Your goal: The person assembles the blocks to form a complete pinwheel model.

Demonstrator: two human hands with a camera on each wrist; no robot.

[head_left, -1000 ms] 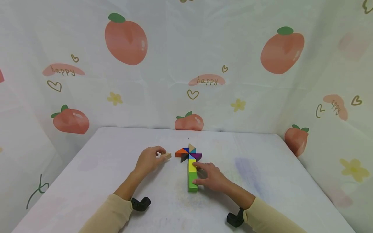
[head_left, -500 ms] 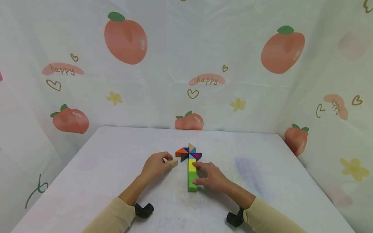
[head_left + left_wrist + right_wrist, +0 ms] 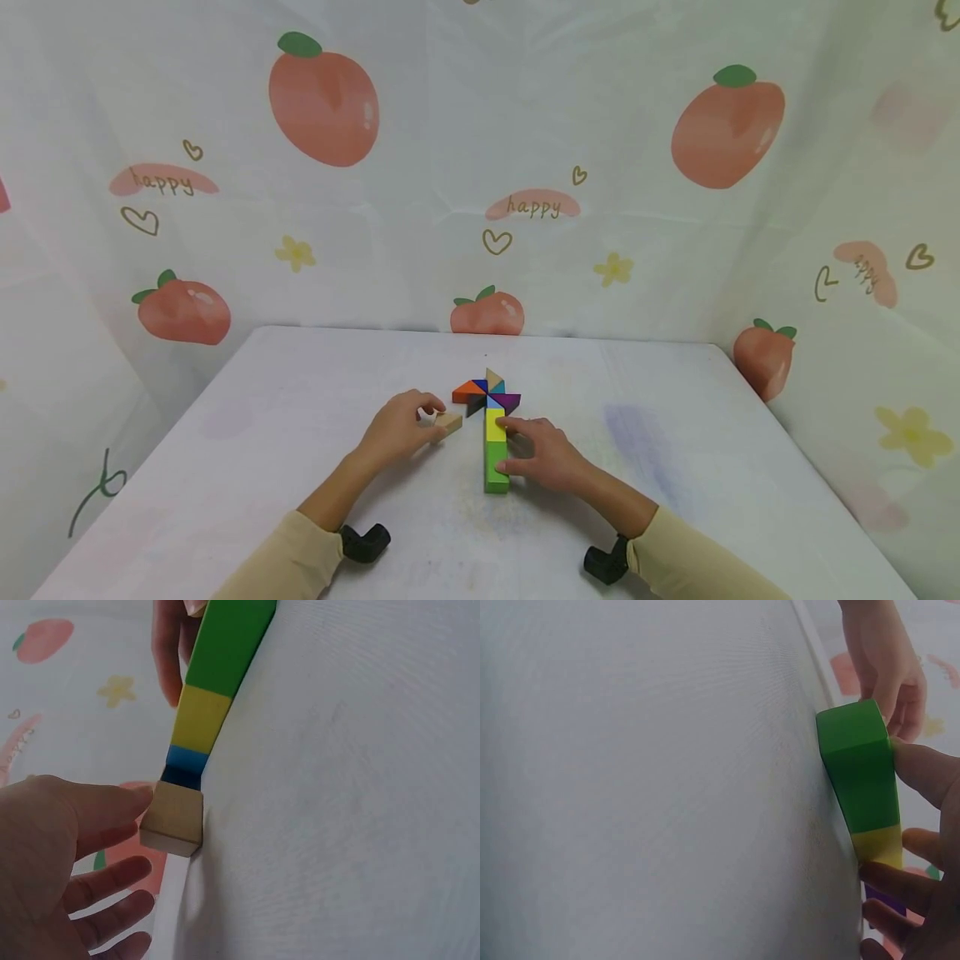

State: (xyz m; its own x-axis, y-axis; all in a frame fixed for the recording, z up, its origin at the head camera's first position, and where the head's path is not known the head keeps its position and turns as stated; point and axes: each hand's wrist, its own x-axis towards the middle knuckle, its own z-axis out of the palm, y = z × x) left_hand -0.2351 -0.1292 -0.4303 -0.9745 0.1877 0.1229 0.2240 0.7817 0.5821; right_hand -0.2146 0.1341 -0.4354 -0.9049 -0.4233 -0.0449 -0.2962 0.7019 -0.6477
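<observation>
In the head view my left hand (image 3: 401, 429) is just left of a small plain wooden block (image 3: 448, 422) on the table. The left wrist view shows the thumb tip at that block's (image 3: 174, 817) edge, the other fingers spread loosely. My right hand (image 3: 546, 454) lies along the right side of a block column, index fingertip at the yellow block (image 3: 495, 425) and thumb at the green block (image 3: 495, 468). Beyond the yellow block, coloured triangular blocks meet in a pinwheel, among them an orange block (image 3: 468, 392), a purple block (image 3: 508, 402) and a black block (image 3: 475, 404).
The white table (image 3: 300, 375) reaches back to a hanging cloth (image 3: 420, 167) printed with peaches. Black wrist cameras, one on the left wrist (image 3: 366, 543) and one on the right wrist (image 3: 606, 562), sit close over the tabletop.
My left hand has carried the wooden block rightward and nearer, toward the column. In the last half second its fingers have drawn back slightly from the block. The right hand stays put.
</observation>
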